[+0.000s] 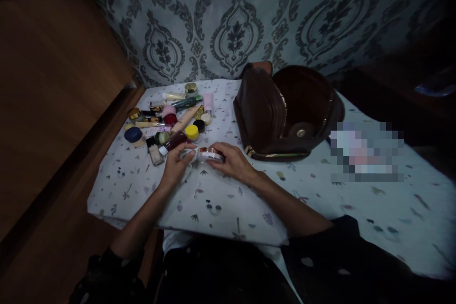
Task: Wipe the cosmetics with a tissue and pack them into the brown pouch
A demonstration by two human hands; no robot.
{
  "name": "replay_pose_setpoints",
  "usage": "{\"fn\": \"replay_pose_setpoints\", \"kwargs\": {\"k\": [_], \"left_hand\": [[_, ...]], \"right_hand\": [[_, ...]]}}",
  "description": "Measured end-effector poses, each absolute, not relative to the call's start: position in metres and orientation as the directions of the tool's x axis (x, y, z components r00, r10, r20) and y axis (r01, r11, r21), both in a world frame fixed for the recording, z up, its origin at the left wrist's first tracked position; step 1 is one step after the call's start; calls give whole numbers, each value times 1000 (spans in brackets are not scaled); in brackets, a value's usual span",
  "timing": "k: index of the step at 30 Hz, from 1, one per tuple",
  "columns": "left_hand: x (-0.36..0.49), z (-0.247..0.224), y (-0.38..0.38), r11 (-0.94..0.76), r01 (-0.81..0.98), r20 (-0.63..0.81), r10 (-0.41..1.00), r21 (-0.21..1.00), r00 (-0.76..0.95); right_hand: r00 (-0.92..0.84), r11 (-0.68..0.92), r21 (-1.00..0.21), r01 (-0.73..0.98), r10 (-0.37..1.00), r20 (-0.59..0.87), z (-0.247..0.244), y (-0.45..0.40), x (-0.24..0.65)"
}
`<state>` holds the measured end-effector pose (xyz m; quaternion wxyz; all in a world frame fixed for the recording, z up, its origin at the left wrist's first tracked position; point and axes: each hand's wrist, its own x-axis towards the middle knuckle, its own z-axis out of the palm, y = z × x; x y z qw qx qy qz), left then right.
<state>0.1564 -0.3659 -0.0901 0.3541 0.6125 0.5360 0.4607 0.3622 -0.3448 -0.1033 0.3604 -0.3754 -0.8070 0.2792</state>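
Over the near part of the table, my right hand [233, 159] is closed round a round, flat cosmetic jar [210, 155] with a clear body and copper-coloured parts. My left hand [176, 165] is just left of it, thumb and fingers curled round something whitish and see-through that I cannot make out. Beyond my left hand lie a dark red bottle [175, 141], a yellow-lidded jar [192, 132] and a foundation bottle [154, 153] with a black cap. To the right of my hands stands a brown zip bag [261, 114], its top gaping open.
Several more tubes, jars and brushes crowd the table's left side, among them a blue-lidded jar [133, 135] and a pink tube [208, 102]. A patterned cloth [213, 209] covers the table. A wooden panel [53, 71] rises at left, a patterned curtain [235, 33] behind.
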Motion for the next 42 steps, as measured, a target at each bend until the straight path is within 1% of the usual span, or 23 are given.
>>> {"fn": "replay_pose_setpoints", "kwargs": {"k": [2,4,7,9,11,13,17,20,22,26,28,31,33,35,38,42], "left_hand": [[158,-83,-368,-198,351,205,979,915,17],[161,-73,-372,-254,394,259,965,883,41],[165,-61,-377,-367,490,367,925,791,101],[166,-57,-378,-425,554,414,897,715,155],[164,-57,-378,-449,612,435,881,651,184],[161,-59,-375,-445,646,441,879,620,182],[152,-66,-368,-424,640,433,888,641,155],[149,-66,-366,-421,647,422,891,636,166],[150,-62,-367,-430,663,424,887,613,184],[159,-48,-377,-472,696,442,864,542,242],[167,-41,-384,-493,723,442,851,484,285],[175,-36,-391,-498,783,426,841,373,333],[176,-35,-391,-480,811,411,849,335,333],[171,-36,-388,-458,814,404,862,356,308],[160,-37,-379,-445,783,396,875,436,277],[149,-41,-372,-406,777,378,896,481,235]], "right_hand": [[-477,607,-690,394,777,411,-102,-345,361],[-485,640,-662,390,754,443,-102,-345,359],[-478,658,-633,408,745,466,-103,-344,356],[-457,638,-644,421,763,457,-104,-344,355],[-425,603,-682,414,791,440,-106,-343,354],[-396,568,-721,397,815,423,-108,-342,354],[-384,520,-765,380,841,381,-110,-343,353],[-434,498,-786,367,839,328,-108,-346,353],[-476,513,-769,381,822,312,-106,-350,353],[-500,582,-690,431,790,354,-105,-354,352],[-504,602,-663,444,780,371,-106,-354,352],[-493,604,-654,455,783,380,-109,-353,350],[-479,582,-674,455,798,366,-109,-351,350],[-469,556,-691,462,815,342,-110,-348,349],[-455,539,-681,496,829,324,-110,-347,348],[-455,566,-677,470,813,364,-109,-350,348]]}}
